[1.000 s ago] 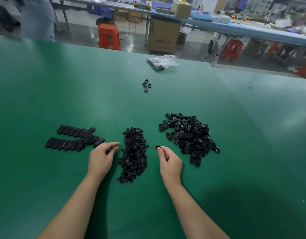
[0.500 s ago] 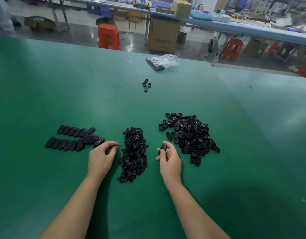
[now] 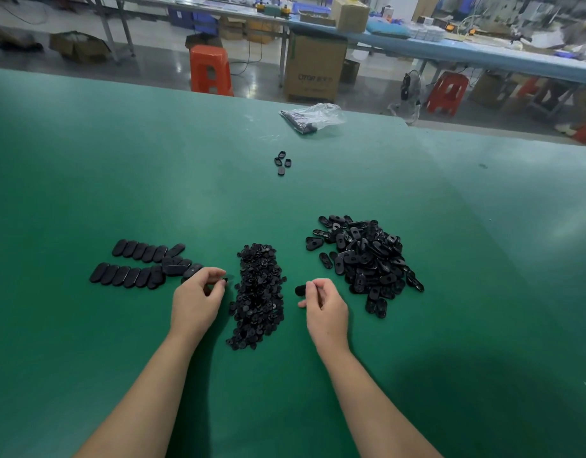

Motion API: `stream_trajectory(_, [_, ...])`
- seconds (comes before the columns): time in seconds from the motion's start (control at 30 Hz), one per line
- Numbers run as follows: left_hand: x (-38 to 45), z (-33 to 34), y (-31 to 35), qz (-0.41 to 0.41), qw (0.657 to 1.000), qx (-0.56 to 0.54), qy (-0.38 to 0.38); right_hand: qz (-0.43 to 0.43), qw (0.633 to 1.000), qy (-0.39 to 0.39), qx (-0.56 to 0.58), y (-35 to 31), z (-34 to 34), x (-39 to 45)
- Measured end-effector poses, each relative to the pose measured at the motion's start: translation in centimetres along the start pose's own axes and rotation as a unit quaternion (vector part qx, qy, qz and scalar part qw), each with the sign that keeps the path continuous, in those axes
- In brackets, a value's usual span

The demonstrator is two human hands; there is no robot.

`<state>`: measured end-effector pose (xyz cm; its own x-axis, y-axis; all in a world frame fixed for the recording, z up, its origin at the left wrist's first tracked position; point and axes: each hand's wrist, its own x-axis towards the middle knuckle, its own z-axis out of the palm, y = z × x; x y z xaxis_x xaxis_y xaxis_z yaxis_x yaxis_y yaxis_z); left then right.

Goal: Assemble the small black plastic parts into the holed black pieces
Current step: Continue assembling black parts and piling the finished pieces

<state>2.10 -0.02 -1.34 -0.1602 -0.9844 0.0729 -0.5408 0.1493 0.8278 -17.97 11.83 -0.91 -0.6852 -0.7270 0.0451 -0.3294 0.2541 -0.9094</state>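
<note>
Scene: we sit at a green table [image 3: 86, 166], three groups of black parts before us.
Left hand [image 3: 195, 300]: fingers curled, pinching a small black part [image 3: 224, 281] at the near edge of the finished rows [image 3: 143, 264].
Right hand [image 3: 326, 309]: fingers curled round a holed piece [image 3: 300, 290], held just above the table.
Stock: the heap of small parts [image 3: 258, 295] lies between our hands; the pile of holed pieces [image 3: 364, 259] lies just beyond the right hand.
Step in hand: we judge the two parts are about to meet.
Doing it well: we should turn the hole up, line the small part square over it, then press evenly until it seats.
Risk: a tilted part may jam or pop loose.
</note>
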Motion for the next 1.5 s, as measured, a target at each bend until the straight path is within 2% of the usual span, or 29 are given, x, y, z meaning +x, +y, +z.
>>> stream_trajectory(0.37, [-0.17,-0.19,0.18,0.007,1.000,-0.002,-0.010,0.010,0.998,-0.038,-0.041,0.32,-0.16,0.22])
stream_trajectory(0.67, [-0.03,-0.08,0.25,-0.005,1.000,0.000,0.000,0.020,0.999,-0.036,-0.016,0.34,0.10,0.38])
stream_trajectory(0.9, [-0.07,-0.09,0.26,-0.006,1.000,0.011,0.000,-0.007,0.998,-0.023,-0.050,0.47,-0.02,0.37])
stream_trajectory(1.1, [-0.08,-0.04,0.20,0.000,1.000,0.011,0.001,-0.023,0.998,-0.046,-0.040,0.02,-0.14,0.11])
stream_trajectory(1.23, [-0.05,-0.06,0.15,0.006,1.000,0.023,-0.005,-0.002,0.999,-0.029,-0.031,0.20,-0.15,0.19])
stream_trajectory(1.4, [-0.06,-0.13,0.29,0.004,0.999,0.033,-0.004,-0.041,0.999,-0.008,-0.026,-0.12,-0.13,0.24])
stream_trajectory(1.5, [-0.02,-0.14,0.33,0.001,0.999,0.040,-0.005,-0.035,0.999,-0.008,-0.035,0.11,-0.10,0.32])
